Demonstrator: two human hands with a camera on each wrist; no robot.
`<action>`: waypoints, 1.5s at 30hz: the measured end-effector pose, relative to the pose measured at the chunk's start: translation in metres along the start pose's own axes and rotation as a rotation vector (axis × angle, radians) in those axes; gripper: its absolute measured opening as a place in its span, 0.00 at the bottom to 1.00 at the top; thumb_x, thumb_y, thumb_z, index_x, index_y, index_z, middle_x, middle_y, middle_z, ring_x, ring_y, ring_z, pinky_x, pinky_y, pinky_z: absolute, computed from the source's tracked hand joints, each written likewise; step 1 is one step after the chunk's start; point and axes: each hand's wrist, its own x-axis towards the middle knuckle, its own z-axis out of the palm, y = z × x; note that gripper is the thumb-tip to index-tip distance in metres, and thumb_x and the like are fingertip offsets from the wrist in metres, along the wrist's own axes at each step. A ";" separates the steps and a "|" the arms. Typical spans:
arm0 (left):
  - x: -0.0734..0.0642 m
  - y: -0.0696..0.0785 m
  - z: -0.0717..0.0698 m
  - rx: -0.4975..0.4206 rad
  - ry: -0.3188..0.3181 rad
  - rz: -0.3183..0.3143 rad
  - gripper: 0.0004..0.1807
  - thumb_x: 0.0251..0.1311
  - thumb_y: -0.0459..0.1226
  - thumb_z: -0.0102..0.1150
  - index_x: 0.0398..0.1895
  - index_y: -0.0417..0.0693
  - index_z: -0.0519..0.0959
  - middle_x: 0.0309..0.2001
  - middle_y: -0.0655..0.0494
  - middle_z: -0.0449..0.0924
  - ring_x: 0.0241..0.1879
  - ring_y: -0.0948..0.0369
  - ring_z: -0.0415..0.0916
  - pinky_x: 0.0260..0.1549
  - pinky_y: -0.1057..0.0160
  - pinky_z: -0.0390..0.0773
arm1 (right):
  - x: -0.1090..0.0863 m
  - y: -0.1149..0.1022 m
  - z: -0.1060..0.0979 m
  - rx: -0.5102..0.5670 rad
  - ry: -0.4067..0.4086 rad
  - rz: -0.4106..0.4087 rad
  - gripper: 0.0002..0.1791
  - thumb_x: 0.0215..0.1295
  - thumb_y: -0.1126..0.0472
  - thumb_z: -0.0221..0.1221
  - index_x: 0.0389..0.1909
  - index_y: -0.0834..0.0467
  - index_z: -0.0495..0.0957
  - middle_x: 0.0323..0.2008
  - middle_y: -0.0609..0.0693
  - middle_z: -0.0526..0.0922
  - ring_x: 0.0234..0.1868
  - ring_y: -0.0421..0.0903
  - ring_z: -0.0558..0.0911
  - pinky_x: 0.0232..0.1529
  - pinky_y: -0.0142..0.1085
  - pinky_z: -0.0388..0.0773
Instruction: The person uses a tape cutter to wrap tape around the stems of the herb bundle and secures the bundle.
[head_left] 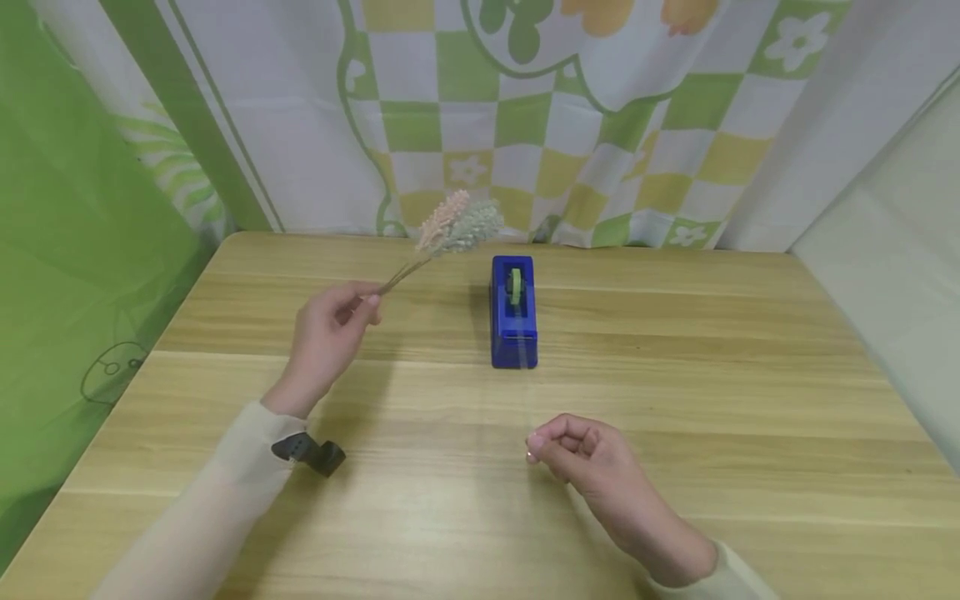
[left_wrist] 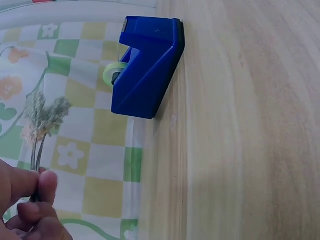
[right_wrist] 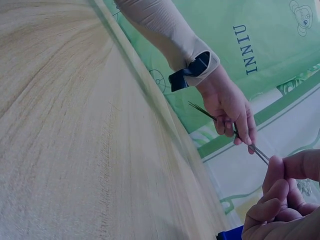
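Note:
My left hand (head_left: 326, 337) pinches the thin stems of a small bunch of dried flowers (head_left: 459, 225), pink and pale green, held up over the left of the table. The stems stick out past the fingers in the right wrist view. A blue tape dispenser (head_left: 500, 346) stands upright near the middle, with a yellow-green roll core (head_left: 515, 286) in it. From its front edge a clear strip of tape (head_left: 524, 360) runs toward me, faint against the wood. My right hand (head_left: 600, 483) pinches the near end of that strip between thumb and index finger, low over the table.
All this is over a light wood-grain table (head_left: 712, 358). A checked green, yellow and white curtain (head_left: 517, 125) hangs along its back edge. Green cloth (head_left: 67, 233) hangs at the left and a pale one (head_left: 892, 233) at the right. A black strap with a camera (head_left: 311, 452) sits on the left wrist.

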 end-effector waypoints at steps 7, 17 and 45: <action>-0.003 -0.005 -0.002 -0.009 -0.013 -0.007 0.15 0.77 0.37 0.56 0.58 0.41 0.84 0.36 0.39 0.84 0.30 0.67 0.76 0.28 0.70 0.76 | -0.001 0.000 0.000 0.004 -0.002 -0.009 0.03 0.72 0.61 0.63 0.38 0.56 0.81 0.30 0.38 0.87 0.30 0.35 0.74 0.34 0.28 0.72; -0.014 -0.005 -0.013 -0.047 -0.106 -0.079 0.15 0.78 0.39 0.54 0.52 0.38 0.85 0.36 0.42 0.86 0.28 0.65 0.74 0.17 0.67 0.66 | -0.002 -0.002 -0.002 0.006 -0.001 0.005 0.04 0.73 0.60 0.63 0.37 0.55 0.81 0.31 0.38 0.87 0.31 0.36 0.74 0.35 0.28 0.72; -0.058 -0.032 -0.068 -0.031 -0.679 -0.147 0.12 0.75 0.38 0.59 0.49 0.42 0.87 0.47 0.46 0.89 0.36 0.63 0.80 0.38 0.64 0.81 | -0.004 -0.008 0.000 0.035 -0.001 -0.065 0.04 0.73 0.61 0.63 0.36 0.53 0.81 0.25 0.38 0.81 0.26 0.34 0.69 0.30 0.29 0.68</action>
